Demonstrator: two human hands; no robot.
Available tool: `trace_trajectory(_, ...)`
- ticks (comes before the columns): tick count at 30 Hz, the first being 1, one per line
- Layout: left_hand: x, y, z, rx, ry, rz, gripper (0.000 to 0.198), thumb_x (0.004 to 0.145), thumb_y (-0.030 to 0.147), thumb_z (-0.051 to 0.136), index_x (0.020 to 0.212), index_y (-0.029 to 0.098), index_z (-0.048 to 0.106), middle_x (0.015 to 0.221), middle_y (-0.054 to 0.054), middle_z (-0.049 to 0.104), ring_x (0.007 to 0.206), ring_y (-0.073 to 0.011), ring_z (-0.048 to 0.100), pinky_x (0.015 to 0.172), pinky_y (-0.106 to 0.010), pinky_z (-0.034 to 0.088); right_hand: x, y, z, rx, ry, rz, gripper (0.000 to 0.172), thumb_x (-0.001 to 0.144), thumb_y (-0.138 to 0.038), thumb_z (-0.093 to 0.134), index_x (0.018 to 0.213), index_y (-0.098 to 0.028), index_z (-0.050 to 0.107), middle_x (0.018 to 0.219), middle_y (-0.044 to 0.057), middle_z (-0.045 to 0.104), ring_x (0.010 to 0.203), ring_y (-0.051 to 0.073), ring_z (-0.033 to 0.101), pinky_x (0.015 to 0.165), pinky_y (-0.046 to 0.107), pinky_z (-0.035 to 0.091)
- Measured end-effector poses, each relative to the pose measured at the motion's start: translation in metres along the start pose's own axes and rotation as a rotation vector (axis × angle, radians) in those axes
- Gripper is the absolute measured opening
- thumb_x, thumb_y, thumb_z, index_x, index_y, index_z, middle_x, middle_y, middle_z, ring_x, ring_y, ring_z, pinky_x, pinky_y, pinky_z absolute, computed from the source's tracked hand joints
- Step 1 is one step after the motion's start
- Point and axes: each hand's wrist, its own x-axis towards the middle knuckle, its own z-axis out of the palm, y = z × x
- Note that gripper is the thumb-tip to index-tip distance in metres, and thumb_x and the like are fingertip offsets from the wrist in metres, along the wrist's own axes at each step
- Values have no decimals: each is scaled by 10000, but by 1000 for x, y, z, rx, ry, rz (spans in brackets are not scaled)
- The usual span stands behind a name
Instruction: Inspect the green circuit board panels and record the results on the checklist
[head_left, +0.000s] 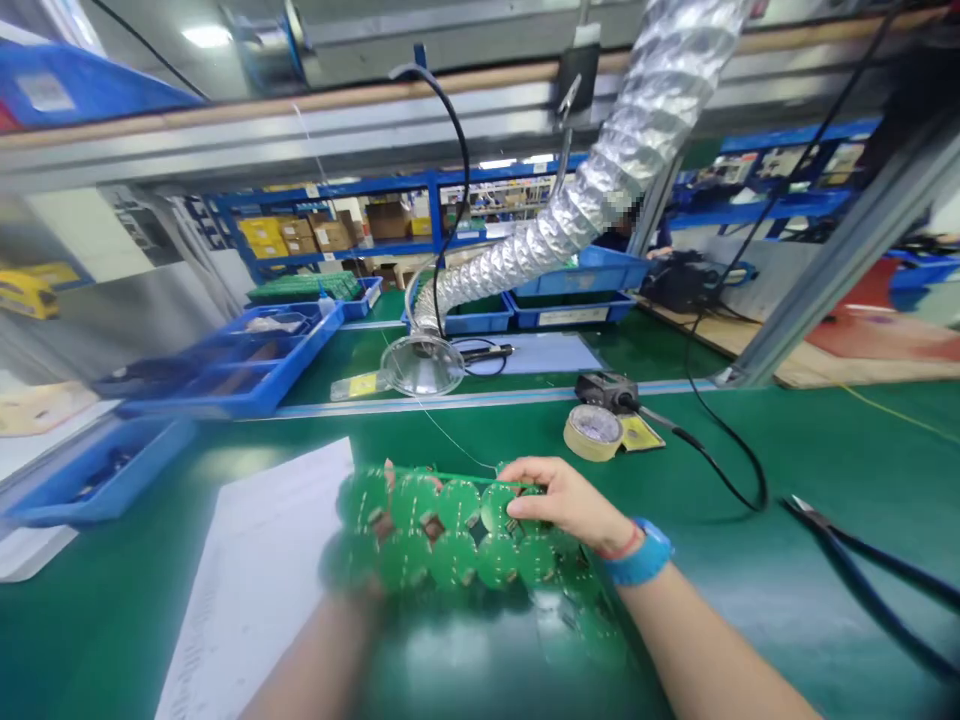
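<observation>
Green PCB panel [450, 535] held up over the bench [825, 450], in front of the person, rows of round boards joined by thin bridges, small square cutouts between them. Lower part blurred, fine detail hard to read. Right grip [566, 503] closed on the panel's far edge near the right end, fingers over the top, thumb side hidden. Left grip [346, 600] mostly behind the blurred panel at its left end, one fingertip [388, 472] showing above the edge; can't tell how firm that hold is. Best handling looks like both grips at the edges, panel kept level so the thin bridges don't flex. Blue wristband [645, 557] on right wrist. White paper sheet [255, 590] just left of the panel, black-handled pliers [870, 570] off to the right, roll of masking tape [592, 432] ahead, fume extractor hood [422, 365] beyond it.
</observation>
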Motion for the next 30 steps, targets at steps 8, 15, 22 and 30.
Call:
trace_trajectory(8,-10,-5,-1,478,-322,-367,572,668,294,658,1200,191,475,892,-105,673,739,-225,650,633,-306,495,3,2,-19,79,72,68,261,661,-275,686,879,-155,610,720,4,628,592,76,544,543,194,422)
trace_trajectory(15,-1,-11,3,310,14,83,404,743,229,596,1138,215,514,996,-68,647,798,-172,633,706,-281,505,14,10,-4,505,365,-60,305,800,-437,487,957,-177,515,887,43,592,675,120,586,523,232,472)
trace_trajectory(22,2,-14,4,297,68,192,326,776,204,560,1097,202,504,1014,-55,636,876,-166,610,737,-268,490,3,21,39,94,44,13,202,813,-368,500,783,-175,453,576,-75,439,411,47,460,373,172,383)
trace_trajectory(30,0,-18,5,426,145,291,150,776,246,560,905,177,528,842,-26,673,771,-163,631,690,-282,498,-3,15,41,-79,101,-14,283,810,-390,492,657,-189,366,572,-75,333,440,42,410,391,163,401)
